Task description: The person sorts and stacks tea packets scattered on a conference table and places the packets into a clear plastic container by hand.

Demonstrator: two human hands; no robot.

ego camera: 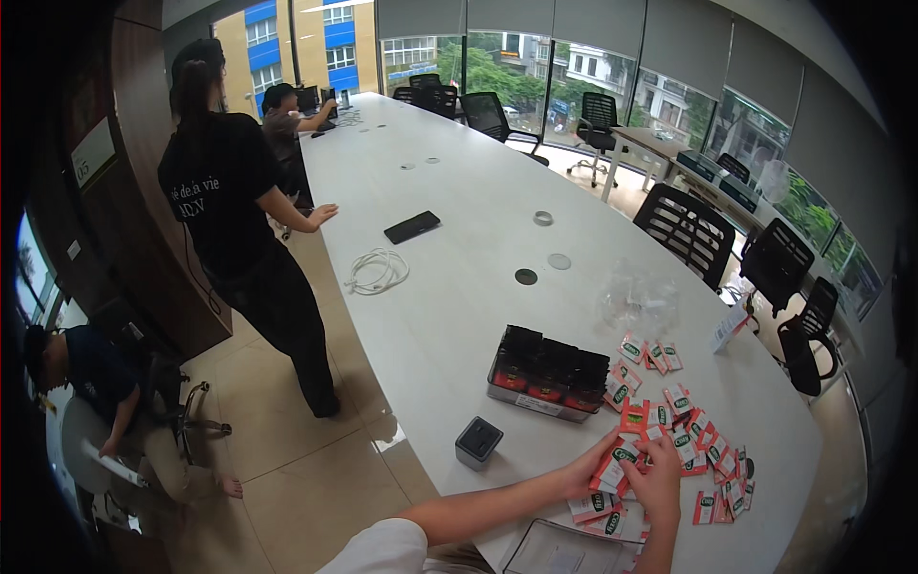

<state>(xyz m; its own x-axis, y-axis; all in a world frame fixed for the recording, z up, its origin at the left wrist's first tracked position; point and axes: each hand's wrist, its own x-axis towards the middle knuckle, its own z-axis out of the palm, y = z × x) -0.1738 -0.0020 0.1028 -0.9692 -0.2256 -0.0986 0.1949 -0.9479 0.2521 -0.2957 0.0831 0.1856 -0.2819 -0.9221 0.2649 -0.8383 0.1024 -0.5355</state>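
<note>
Near the table's front edge, my left hand (589,465) is closed on red and white tea sachets (614,470). The fingers of my right hand (658,470) pinch the same sachets from the right side. How many lie between the hands I cannot tell. Loose red and white sachets (721,452) are scattered beyond and to the right of my hands, some overlapping. A few more sachets (606,520) lie just below my hands, beside a clear plastic container (566,552) close to my body. Farther off stands a clear box (538,405) filled with upright black and red packets (552,359).
A dark cube-shaped adapter (478,441) stands left of the packet box. Farther along the white table (459,308) lie a phone (412,227), a coiled white cable (378,271), crumpled clear plastic (640,294) and a tape roll (543,218). A person (229,179) stands at the left edge.
</note>
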